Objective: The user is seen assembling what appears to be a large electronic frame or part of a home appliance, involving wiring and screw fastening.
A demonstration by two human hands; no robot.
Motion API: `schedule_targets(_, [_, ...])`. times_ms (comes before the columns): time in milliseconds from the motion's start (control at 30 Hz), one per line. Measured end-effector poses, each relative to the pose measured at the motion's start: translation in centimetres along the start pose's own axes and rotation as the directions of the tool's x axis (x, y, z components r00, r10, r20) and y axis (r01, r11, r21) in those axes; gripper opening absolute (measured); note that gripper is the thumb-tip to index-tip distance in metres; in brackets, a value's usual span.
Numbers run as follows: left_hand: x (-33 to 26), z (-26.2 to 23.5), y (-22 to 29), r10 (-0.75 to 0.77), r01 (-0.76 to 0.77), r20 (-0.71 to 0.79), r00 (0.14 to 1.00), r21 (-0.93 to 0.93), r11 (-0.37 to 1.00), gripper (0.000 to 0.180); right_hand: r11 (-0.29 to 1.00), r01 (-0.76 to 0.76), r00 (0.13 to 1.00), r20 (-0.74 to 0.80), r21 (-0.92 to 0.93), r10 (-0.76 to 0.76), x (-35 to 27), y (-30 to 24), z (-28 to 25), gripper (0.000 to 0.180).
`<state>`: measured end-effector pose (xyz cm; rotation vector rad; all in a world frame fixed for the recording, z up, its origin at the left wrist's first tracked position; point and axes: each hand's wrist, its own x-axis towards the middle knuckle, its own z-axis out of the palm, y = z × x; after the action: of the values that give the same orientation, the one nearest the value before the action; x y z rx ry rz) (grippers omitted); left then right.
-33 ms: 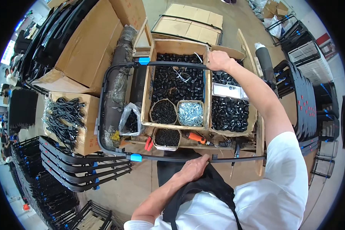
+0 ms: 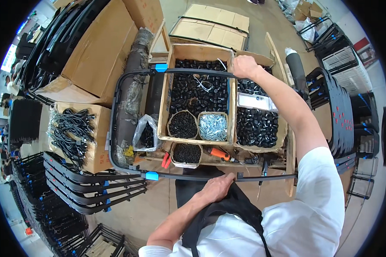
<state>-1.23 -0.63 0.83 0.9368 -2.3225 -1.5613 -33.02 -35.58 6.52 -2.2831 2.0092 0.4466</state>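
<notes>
A large black rectangular frame with rounded corners lies over the boxes on the bench. Blue tape pieces mark its bars. My right hand reaches forward and is closed on the far bar, near the top of the wooden box. Close to my body, my left hand is wrapped round the near bar. Under the frame, the wooden box holds many small black plastic parts, a tub of silver screws and a tub of small black screws.
An orange-and-black power tool and red-handled pliers lie on the bench. A white phone-like device rests on black parts in the right-hand box. Black cables lie on a carton at left. Stacked black frames stand at right.
</notes>
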Motion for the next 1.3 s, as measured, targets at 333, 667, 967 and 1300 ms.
schedule_targets(333, [0.1, -1.3, 1.0, -0.047, 0.041, 0.153, 0.987, 0.045, 0.998, 0.027, 0.932, 0.087, 0.954, 0.299, -0.352, 0.023, -1.4, -1.3, -3.3, 0.034])
schedule_targets(667, [-1.2, 0.0, 1.3, -0.149, 0.152, 0.158, 0.976, -0.007, 0.988, 0.032, 0.962, 0.09, 0.995, 0.069, -0.257, -0.075, -0.2, -0.3, -0.1, 0.022])
schedule_targets(967, [-0.3, 0.0, 0.4, -0.106, 0.108, 0.096, 0.99, -0.01, 0.994, 0.03, 0.926, -0.016, 0.991, 0.115, -0.377, 0.064, -0.2, -1.2, -0.3, 0.023])
schedule_targets(1300, [-1.5, 0.5, 0.0, -0.085, 0.085, -0.094, 0.992, -0.006, 0.996, 0.05, 0.934, -0.098, 0.973, 0.163, -0.343, 0.162, 0.2, -1.4, -0.1, 0.023])
